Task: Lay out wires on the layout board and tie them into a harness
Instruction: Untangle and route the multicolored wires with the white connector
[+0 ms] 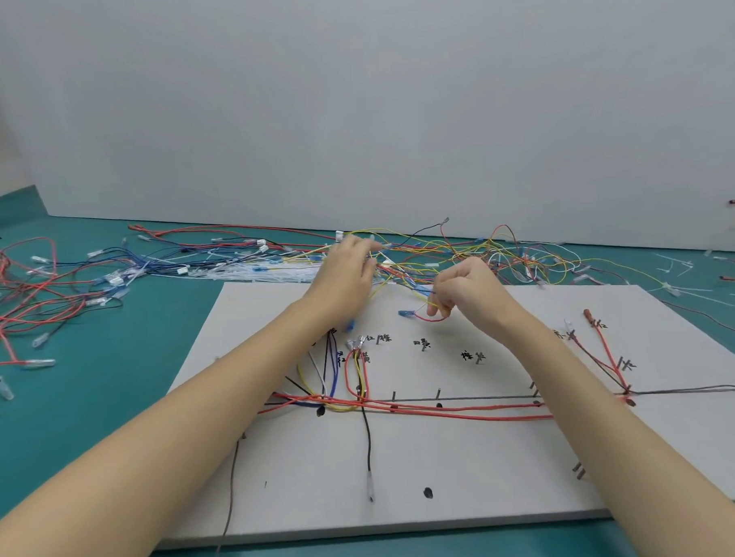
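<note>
Item: tangled wire pile [440, 250], far edge of layout board [491, 462] on table [89, 416]. Left hand [348, 270] fingers in the tangle; right hand [463, 293] pinches red wire [428, 317]. Light, limp, snag-prone; probably best held near terminals.

— Layout board [470, 463]?
— White, flat, beneath and nearer than both hands; red, yellow, blue and black routed wires [426, 408] run along its drawn line.
— Loose stock?
— Tangled wire pile [461, 249] just beyond the hands; a red wire [427, 317] loops under the right hand [467, 290].
</note>
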Motion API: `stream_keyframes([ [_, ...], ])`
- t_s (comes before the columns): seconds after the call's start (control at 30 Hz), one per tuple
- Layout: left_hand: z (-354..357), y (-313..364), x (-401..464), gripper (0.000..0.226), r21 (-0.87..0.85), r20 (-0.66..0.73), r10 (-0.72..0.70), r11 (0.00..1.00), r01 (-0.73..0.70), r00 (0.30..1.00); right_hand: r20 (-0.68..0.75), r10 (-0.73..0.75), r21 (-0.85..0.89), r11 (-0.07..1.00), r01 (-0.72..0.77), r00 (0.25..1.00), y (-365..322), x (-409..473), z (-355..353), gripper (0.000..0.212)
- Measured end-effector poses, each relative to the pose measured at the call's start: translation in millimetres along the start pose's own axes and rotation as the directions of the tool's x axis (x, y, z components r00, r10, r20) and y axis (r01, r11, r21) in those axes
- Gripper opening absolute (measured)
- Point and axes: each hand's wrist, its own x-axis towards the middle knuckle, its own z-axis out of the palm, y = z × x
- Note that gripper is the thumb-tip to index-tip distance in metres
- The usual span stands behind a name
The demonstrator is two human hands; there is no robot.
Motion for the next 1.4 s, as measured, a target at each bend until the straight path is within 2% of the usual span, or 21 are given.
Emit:
stream_keyframes([
  [0.13,3.1,-0.6,6.2,0.029,0.059,0.153,-0.033,0.998,0.025,0.988,0.026,0.003,-0.066,0.998,-0.001,1.0,3.4,-0.6,7.1,0.038],
  [0.23,4.2,-3.4,7.1,0.027,0.156,0.176,-0.061,0.987,0.033,0.983,0.058,0.014,-0.165,0.986,-0.004,0.998,5.8,-1.1,8.3,0.042],
  [0.33,4.7,-6.0,8.6,0.03,0.167,0.19,-0.103,0.983,0.071,0.976,0.066,0.037,-0.266,0.964,-0.018,0.997,7.1,-2.0,4.3,0.029],
  [0.4,6.4,-6.3,9.2,0.035,0.201,0.212,-0.155,0.973,0.113,0.965,0.039,0.029,-0.422,0.907,-0.01,0.999,8.5,-3.1,1.7,0.022],
  [0.5,8.7,-5.6,8.1,0.033,0.154,0.197,-0.235,0.966,0.206,0.952,-0.001,-0.05,-0.592,0.805,0.04,0.999,10.7,-4.5,2.3,0.02],
  [0.63,9.0,-6.6,8.1,0.021,-0.02,0.2,-0.277,0.958,0.287,0.94,-0.039,-0.156,-0.724,0.685,0.08,0.987,10.5,-5.7,1.9,0.022],
  [0.7,7.9,-5.1,7.1,0.016,-0.066,0.218,-0.258,0.958,0.278,0.941,-0.028,-0.11,-0.718,0.694,0.057,0.994,10.1,-4.4,-0.2,0.024],
  [0.8,2.4,-3.8,5.0,0.025,-0.105,0.255,-0.187,0.97,0.22,0.949,-0.032,-0.023,-0.676,0.737,-0.005,0.999,11.7,-2.4,-4.7,0.025],
  [0.9,-4.8,-6.9,2.8,0.02,-0.077,0.255,-0.142,0.983,0.167,0.956,-0.11,0.01,-0.658,0.749,-0.081,0.994,15.5,-1.8,-12.3,0.027],
  [0.97,-11.2,-9.4,0.9,0.014,-0.124,0.192,-0.131,0.98,0.156,0.973,-0.176,0.025,-0.623,0.771,-0.131,0.984,19.6,-2.8,-17.4,0.028],
  [1.07,-23.1,-15.8,1.0,0.016,-0.254,0.113,-0.175,0.947,0.198,0.978,-0.277,0.059,-0.631,0.742,-0.227,0.959,27.9,-3.8,-25.2,0.023],
  [1.27,-34.6,-26.2,4.3,0.021,-0.307,0.083,-0.275,0.907,0.287,0.958,-0.391,0.104,-0.596,0.729,-0.337,0.915,41.2,-2.4,-44.2,0.017],
  [1.4,-26.0,-17.2,1.4,0.011,-0.421,0.142,-0.252,0.86,0.289,0.957,-0.338,0.138,-0.58,0.749,-0.321,0.931,44.2,0.8,-44.8,0.02],
])
